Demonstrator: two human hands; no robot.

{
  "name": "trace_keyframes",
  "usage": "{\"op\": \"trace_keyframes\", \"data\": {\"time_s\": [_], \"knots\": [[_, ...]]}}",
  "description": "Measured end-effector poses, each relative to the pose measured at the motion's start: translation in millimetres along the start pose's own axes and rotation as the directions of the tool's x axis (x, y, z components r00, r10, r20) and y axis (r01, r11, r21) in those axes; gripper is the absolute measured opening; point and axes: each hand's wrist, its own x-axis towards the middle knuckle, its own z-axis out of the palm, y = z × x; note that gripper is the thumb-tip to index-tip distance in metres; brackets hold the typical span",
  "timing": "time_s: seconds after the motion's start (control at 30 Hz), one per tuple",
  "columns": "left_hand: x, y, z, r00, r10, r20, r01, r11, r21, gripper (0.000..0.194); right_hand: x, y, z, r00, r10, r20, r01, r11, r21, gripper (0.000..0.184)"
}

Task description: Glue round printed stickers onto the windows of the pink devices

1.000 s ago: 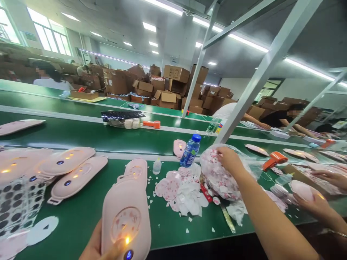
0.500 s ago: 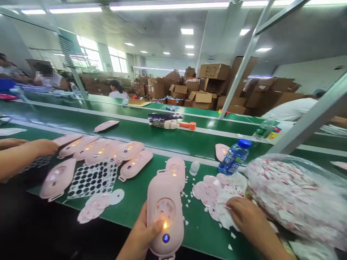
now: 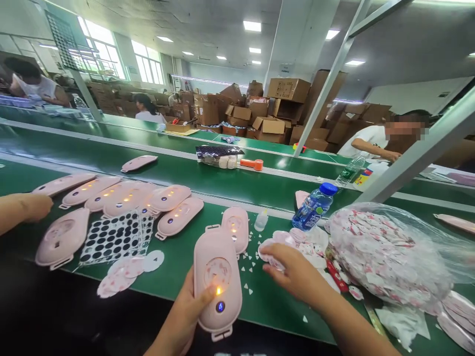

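At a glossy green worktop, the left hand holds an oblong device.

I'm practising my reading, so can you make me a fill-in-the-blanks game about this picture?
1. The pink device with the glowing light is held in the person's ____ hand.
2. The drink bottle has a cap that is coloured ____.
3. The sheet on the green table has rows of round dots that are coloured ____.
4. In the picture, the big see-through bag lies to the ____ of the drink bottle.

Missing words: left; blue; black; right.
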Motion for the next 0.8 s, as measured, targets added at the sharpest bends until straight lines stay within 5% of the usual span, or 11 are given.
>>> {"op": "trace_keyframes", "data": {"time_s": [0.17, 0.3, 0.5, 0.57, 0.63, 0.7, 0.8], "knots": [[-6.3, 3.4, -9.6, 1.0, 0.014, 0.003, -0.014, 1.0, -0.009, 0.077, 75.8, 29.4, 23.0, 0.953, 0.262, -0.153, -0.272, 0.961, -0.045, 0.046], [-15.5, 5.4, -16.6, 0.997, 0.067, 0.03, -0.065, 0.997, -0.052, 0.071, 100.6, 34.4, 25.5, 0.964, 0.228, -0.133, -0.232, 0.973, -0.013, 0.039], [-29.3, 10.1, -25.6, 0.973, 0.174, 0.151, -0.182, 0.983, 0.035, 0.058, 40.2, -9.0, -15.6, 0.993, -0.114, -0.014, 0.114, 0.981, 0.159, 0.04], [-33.0, 11.1, -25.1, 0.959, 0.216, 0.186, -0.231, 0.971, 0.064, 0.06, 10.8, -25.1, -35.1, 0.919, -0.395, -0.018, 0.394, 0.911, 0.12, 0.044], [-36.0, 10.8, -23.3, 0.944, 0.265, 0.196, -0.288, 0.952, 0.099, 0.06, -14.0, -40.1, -50.7, 0.836, -0.548, 0.019, 0.547, 0.836, 0.035, 0.045], [-38.5, 9.6, -21.0, 0.927, 0.317, 0.201, -0.351, 0.922, 0.165, 0.058, -31.3, -52.3, -61.0, 0.806, -0.589, 0.052, 0.591, 0.805, -0.046, 0.042], [-42.3, 8.8, -17.2, 0.903, 0.354, 0.244, -0.409, 0.881, 0.236, 0.053, -44.9, -61.9, -68.8, 0.821, -0.565, 0.084, 0.571, 0.815, -0.099, 0.037]]}}
